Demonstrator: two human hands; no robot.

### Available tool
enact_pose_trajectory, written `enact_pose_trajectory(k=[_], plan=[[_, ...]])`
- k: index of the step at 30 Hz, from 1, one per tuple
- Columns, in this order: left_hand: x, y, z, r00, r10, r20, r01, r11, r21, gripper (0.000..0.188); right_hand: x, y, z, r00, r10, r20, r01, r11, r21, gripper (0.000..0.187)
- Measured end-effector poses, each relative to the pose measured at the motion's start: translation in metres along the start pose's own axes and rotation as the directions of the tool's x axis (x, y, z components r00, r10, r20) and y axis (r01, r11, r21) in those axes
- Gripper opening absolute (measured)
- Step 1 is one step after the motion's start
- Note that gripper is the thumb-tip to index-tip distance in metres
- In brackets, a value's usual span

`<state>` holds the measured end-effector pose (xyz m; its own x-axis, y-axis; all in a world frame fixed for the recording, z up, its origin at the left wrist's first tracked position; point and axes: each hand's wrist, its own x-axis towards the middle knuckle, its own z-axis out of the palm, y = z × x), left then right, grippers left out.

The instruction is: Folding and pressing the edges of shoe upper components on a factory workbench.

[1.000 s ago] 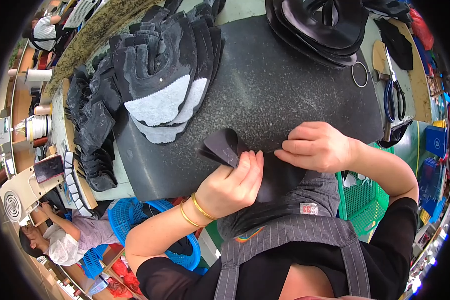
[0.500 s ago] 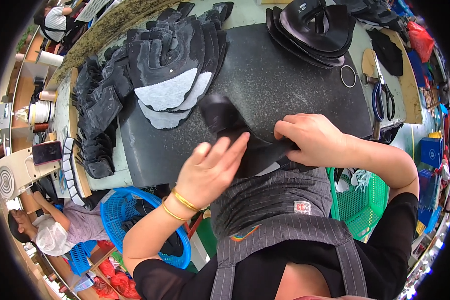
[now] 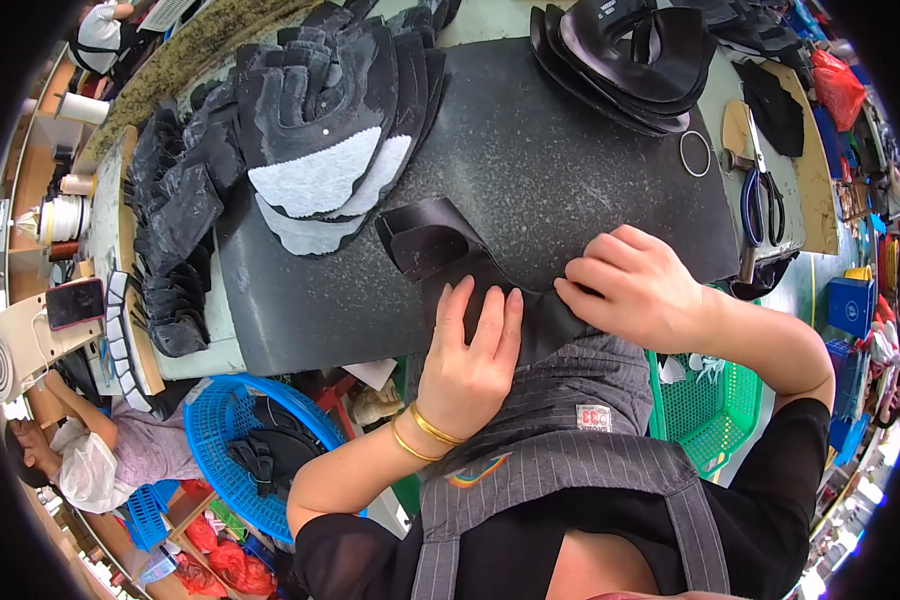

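A black leather shoe upper (image 3: 470, 262) lies at the near edge of the dark work mat, its far left end curled up in a loop. My left hand (image 3: 473, 365) rests on its near part, fingers stretched out and slightly apart; the thumb is hidden. At the upper's right part, my right hand (image 3: 638, 290) has its fingers bent and pinched on the edge. Fanned at the far left is a stack of black uppers with whitish lining (image 3: 320, 170). Smooth black uppers (image 3: 610, 60) are piled at the far right.
Scissors (image 3: 760, 190) and a metal ring (image 3: 694, 153) lie on the right. Small black pieces (image 3: 175, 215) line the left side. A blue basket (image 3: 205, 440) stands below left, a green basket (image 3: 715, 420) below right. Another person (image 3: 120, 440) sits at the left.
My left hand has moved right and turned more upright, its fingers now on the upper's middle. The curled end has opened into a clearer loop. My right hand stays at the edge.
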<state>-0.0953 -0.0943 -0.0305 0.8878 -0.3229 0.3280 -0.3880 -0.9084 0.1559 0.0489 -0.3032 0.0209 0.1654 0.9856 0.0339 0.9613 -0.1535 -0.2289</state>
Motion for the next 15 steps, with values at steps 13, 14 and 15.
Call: enact_pose_trajectory(k=[13,14,15], plan=[[0.022,0.03,0.001,0.996,-0.087,0.031,0.092,0.977,-0.191,0.038,-0.023,0.012,0.035,0.907,-0.247,-0.342,0.145,0.944,-0.297,0.03],[0.024,0.034,0.002,0.986,-0.165,0.009,0.163,0.96,-0.229,0.037,-0.021,0.014,0.032,0.904,-0.255,-0.342,0.151,0.941,-0.303,0.03],[0.024,0.032,0.004,0.986,-0.169,0.002,0.165,0.96,-0.226,0.037,-0.018,0.015,0.026,0.907,-0.184,-0.378,0.116,0.974,-0.195,0.031]])
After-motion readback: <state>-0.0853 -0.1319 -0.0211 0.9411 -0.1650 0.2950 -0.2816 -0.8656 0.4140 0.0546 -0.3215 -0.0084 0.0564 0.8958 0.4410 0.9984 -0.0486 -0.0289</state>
